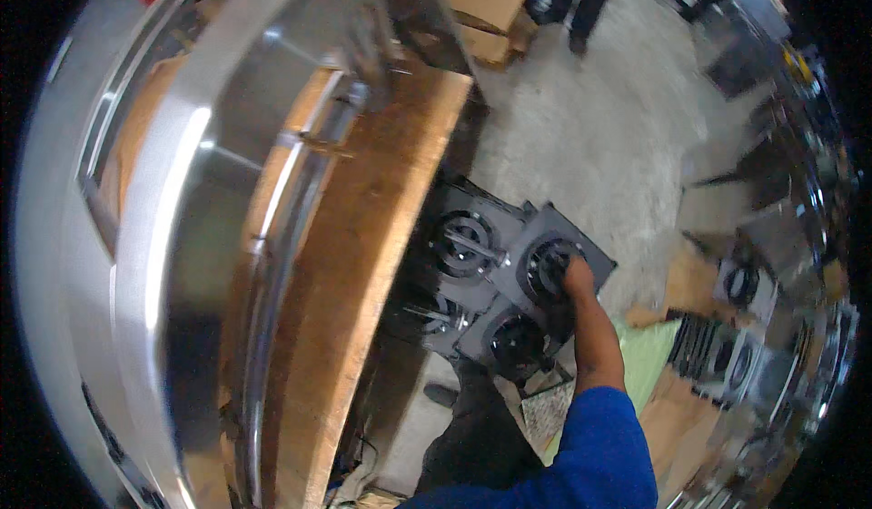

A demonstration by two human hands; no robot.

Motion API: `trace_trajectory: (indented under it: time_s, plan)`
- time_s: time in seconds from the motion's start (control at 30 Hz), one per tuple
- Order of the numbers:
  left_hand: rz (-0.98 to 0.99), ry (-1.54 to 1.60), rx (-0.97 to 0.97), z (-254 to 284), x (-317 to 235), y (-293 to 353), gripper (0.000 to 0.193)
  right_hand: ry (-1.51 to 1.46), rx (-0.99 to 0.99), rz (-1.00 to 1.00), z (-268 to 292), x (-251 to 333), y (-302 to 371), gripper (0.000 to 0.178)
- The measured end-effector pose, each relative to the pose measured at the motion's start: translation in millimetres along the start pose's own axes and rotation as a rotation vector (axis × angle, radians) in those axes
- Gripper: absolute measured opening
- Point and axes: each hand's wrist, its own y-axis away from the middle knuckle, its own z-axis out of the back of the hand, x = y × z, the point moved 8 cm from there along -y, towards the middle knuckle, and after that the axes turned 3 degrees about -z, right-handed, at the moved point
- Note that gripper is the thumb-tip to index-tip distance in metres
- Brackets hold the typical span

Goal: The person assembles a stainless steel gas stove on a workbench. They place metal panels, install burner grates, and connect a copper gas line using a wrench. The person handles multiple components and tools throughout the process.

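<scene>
My right hand (576,276), in a blue sleeve, reaches down to a stack of dark grey square plates with round openings on the floor. Its fingers are curled into the round opening of the top plate (590,246) and grip it. A second plate (463,241) lies to its left, and a third (516,341) sits nearer me. My left hand is out of the picture.
A large shiny steel ring frame (173,237) rests on a wooden workbench (363,237) at left. More dark plates are stacked on cardboard (727,355) at right. Cardboard boxes (481,5) and a standing person's legs (581,0) are at the top. Grey concrete floor (590,137) lies between.
</scene>
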Motion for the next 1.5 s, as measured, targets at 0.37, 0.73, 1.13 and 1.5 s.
trace_trajectory:
  time_s: [0.37,0.73,1.13,1.5]
  plan:
    - [-0.355,-0.284,-0.02,-19,48,25,0.055,0.281,0.06,0.114,74,5,67,0.042]
    - [0.022,0.419,-0.422,24,-39,85,0.04,-0.147,0.286,0.373,270,83,220,0.049]
    - [-1.471,0.78,0.263,124,-529,191,0.052,-1.1,0.449,1.396,523,263,384,0.041]
    - [-1.449,1.106,-0.474,231,-535,153,0.054,-1.725,0.881,1.288,515,449,445,0.039]
